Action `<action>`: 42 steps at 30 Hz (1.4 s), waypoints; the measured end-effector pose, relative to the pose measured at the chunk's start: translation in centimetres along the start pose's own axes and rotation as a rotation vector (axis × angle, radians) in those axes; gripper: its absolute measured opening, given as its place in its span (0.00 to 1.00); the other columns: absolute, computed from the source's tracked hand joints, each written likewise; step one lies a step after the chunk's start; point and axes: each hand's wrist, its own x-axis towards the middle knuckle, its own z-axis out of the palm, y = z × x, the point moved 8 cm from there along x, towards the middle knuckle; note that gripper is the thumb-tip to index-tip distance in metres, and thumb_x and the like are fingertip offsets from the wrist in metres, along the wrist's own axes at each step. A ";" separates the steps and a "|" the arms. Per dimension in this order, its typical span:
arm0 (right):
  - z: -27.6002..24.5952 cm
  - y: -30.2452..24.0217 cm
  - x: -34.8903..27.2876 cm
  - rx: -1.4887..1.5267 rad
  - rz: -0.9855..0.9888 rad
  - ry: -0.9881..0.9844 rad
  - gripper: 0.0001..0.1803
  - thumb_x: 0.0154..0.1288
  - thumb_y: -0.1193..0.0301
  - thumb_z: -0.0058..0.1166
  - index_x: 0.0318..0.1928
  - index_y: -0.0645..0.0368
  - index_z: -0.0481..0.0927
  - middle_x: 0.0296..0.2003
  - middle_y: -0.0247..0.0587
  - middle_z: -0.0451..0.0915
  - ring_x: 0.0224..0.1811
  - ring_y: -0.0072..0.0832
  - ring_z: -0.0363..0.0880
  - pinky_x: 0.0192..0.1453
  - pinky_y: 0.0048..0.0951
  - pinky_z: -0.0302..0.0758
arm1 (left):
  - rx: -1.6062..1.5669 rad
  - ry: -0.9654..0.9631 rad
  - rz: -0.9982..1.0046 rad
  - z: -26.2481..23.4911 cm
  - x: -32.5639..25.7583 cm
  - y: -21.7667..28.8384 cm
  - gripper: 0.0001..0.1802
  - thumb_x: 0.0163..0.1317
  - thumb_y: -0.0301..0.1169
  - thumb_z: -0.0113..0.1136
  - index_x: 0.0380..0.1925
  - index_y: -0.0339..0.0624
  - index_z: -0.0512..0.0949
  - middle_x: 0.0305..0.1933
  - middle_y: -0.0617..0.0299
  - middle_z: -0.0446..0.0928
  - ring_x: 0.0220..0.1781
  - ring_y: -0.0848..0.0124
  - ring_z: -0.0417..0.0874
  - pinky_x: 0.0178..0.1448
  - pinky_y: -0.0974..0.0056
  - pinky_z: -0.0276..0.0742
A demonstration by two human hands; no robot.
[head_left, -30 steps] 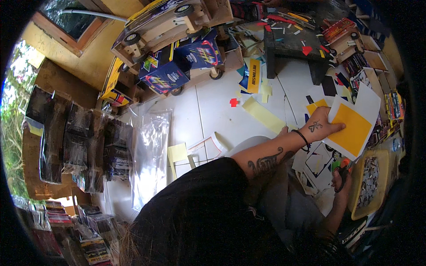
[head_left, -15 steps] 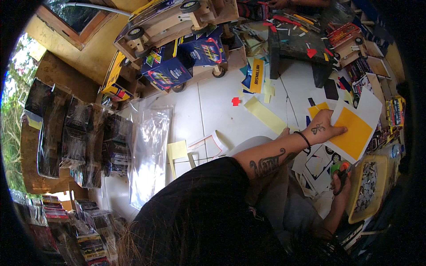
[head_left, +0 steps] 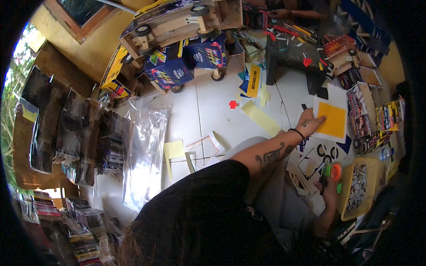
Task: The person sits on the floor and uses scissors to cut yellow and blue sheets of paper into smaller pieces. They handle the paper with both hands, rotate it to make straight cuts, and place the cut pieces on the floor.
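Note:
Stretched out to the right, my left hand (head_left: 312, 122) grips a white-bordered sheet with a yellow-orange square (head_left: 333, 120), thumb on its face. Lower down, my right hand (head_left: 329, 191) is closed around dark-handled scissors (head_left: 324, 182); their blades cannot be made out. Just beyond the right hand are an orange ring-shaped roll (head_left: 336, 171) and a green one beside it, seemingly tape. Under the left hand, the floor holds paper pieces with printed black wheels (head_left: 327, 158).
A yellow tub (head_left: 378, 173) of small scraps stands at right. Wooden toy trucks (head_left: 177, 33) are stacked at the back left, beside a low dark bench (head_left: 290, 51) with paper bits. Clear plastic sheets (head_left: 146, 155) lie at left. Another person's arm (head_left: 288, 14) shows at the back.
My left hand has drawn the sheet a little leftward and turned it more upright. My right hand with the scissors has moved left and slightly down, uncovering the orange roll.

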 end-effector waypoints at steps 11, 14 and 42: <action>2.3 6.3 0.9 -0.269 0.075 0.096 0.25 0.39 0.55 0.64 0.17 0.68 0.73 0.15 0.42 0.72 0.19 0.31 0.70 0.27 0.33 0.66 | -0.103 -0.257 -0.147 -2.6 -8.1 0.2 0.21 0.51 0.36 0.59 0.42 0.34 0.72 0.38 0.51 0.76 0.36 0.67 0.79 0.39 0.65 0.74; 3.7 7.3 0.7 -0.314 0.172 0.039 0.25 0.38 0.55 0.64 0.19 0.69 0.74 0.16 0.42 0.73 0.20 0.29 0.72 0.26 0.30 0.68 | -0.590 -0.452 -0.277 -4.8 -13.0 0.9 0.19 0.55 0.31 0.56 0.45 0.33 0.70 0.43 0.55 0.75 0.41 0.69 0.78 0.48 0.67 0.73; 4.6 4.8 -4.4 0.172 0.129 0.252 0.23 0.34 0.67 0.62 0.33 0.67 0.73 0.28 0.42 0.74 0.30 0.30 0.73 0.34 0.28 0.69 | -0.275 -0.332 -0.043 -8.3 -14.7 0.8 0.17 0.56 0.35 0.57 0.38 0.31 0.72 0.36 0.58 0.77 0.34 0.74 0.78 0.40 0.71 0.73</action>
